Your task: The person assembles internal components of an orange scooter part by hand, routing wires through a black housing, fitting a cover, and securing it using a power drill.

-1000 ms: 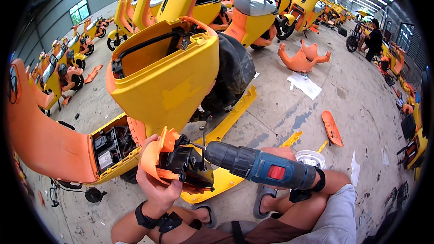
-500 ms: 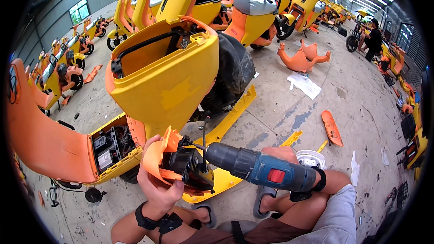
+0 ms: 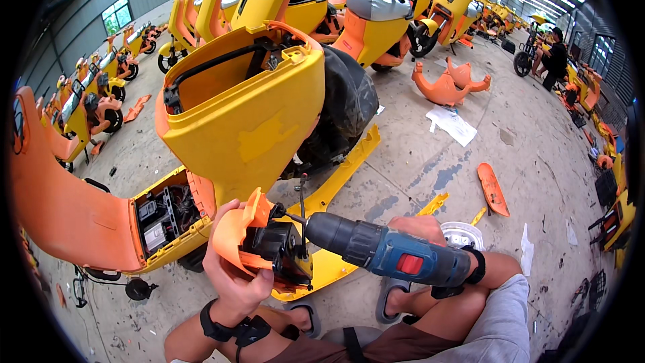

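My left hand (image 3: 232,272) grips an orange plastic scooter cover (image 3: 235,232) with a black lamp-like housing (image 3: 279,247) set in it. My right hand (image 3: 418,228) is wrapped round a blue and black cordless drill (image 3: 396,249) with a red patch on its body. The drill points left, its bit (image 3: 294,218) reaching the black top corner of the part; whether it sits in a screw I cannot tell. Just beyond stands a yellow and orange electric scooter body (image 3: 248,128), its seat opening uncovered and its floor compartment (image 3: 164,218) showing wiring.
A long yellow trim panel (image 3: 342,171) lies on the concrete beside the scooter. To the right are a white round tub (image 3: 463,235), an orange curved piece (image 3: 494,189) and orange fairings (image 3: 450,84). Rows of scooters fill the back; a person (image 3: 554,60) crouches far right.
The orange cover and its black housing have tilted slightly in my left hand. The drill stays almost where it was, its bit still at the same corner.
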Tool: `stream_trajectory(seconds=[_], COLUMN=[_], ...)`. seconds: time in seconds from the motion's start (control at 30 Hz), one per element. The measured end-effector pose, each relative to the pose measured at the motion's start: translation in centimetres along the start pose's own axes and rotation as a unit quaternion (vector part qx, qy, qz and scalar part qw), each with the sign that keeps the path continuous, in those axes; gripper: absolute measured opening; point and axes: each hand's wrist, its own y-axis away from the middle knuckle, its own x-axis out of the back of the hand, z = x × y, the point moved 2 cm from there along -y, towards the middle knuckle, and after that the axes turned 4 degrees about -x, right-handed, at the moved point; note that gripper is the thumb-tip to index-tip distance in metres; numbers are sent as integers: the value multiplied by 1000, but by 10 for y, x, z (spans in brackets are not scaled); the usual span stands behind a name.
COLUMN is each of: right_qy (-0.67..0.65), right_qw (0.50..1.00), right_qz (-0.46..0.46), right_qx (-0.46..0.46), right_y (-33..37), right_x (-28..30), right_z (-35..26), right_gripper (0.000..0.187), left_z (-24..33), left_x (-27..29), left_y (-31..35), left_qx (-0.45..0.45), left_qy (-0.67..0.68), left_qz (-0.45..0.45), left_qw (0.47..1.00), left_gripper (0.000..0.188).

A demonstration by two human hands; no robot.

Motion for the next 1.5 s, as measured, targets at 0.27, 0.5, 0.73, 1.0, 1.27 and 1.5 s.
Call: stream_trajectory(seconds=[0.27,0.5,0.73,1.0,1.27,1.5], right_qy=[-26,20,306,365,252,160], right_qw=[999,999,937,907,960,987], right_qz=[-24,-22,91,61,-10,1], right_qx=[-28,-16,140,201,121,4], right_y=[-9,-9,-15,-22,-23,-11], right_x=[8,11,10,20,15,18], right_z=[-20,-20,-24,-25,-42,-28], right_gripper=[61,68,28,35,44,59], left_z=[4,5,7,-17,-30,-24], left_x=[-2,-4,-2,2,19,29], left_y=[-2,-4,-8,-25,-12,-24], left_qx=[15,19,97,117,184,171], left_qy=[16,18,6,50,132,248], left_qz=[-7,-11,-54,-62,85,161], left_qw=[1000,1000,994,990,970,940], left_gripper=[93,89,84,75,54,51])
